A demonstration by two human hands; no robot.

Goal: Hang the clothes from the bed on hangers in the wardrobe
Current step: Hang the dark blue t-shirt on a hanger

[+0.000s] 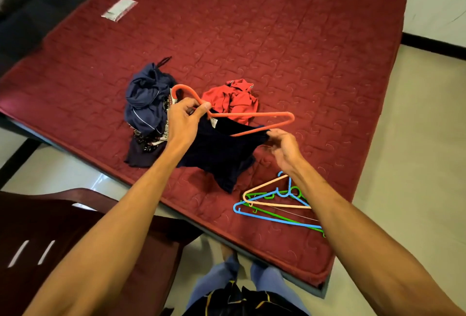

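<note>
I'm seeing the left hand (185, 119) pinching the orange hanger (252, 114) at its neck, just below the hook. The right hand (283, 148) is pinching the edge of the dark navy garment (219, 149) against the hanger's lower bar. The garment is draping onto the bed (302, 38) near its front edge. A navy heap (146, 103) and a red garment (232, 101) are lying just behind it. Spare hangers (272, 204) are sitting by the front edge.
</note>
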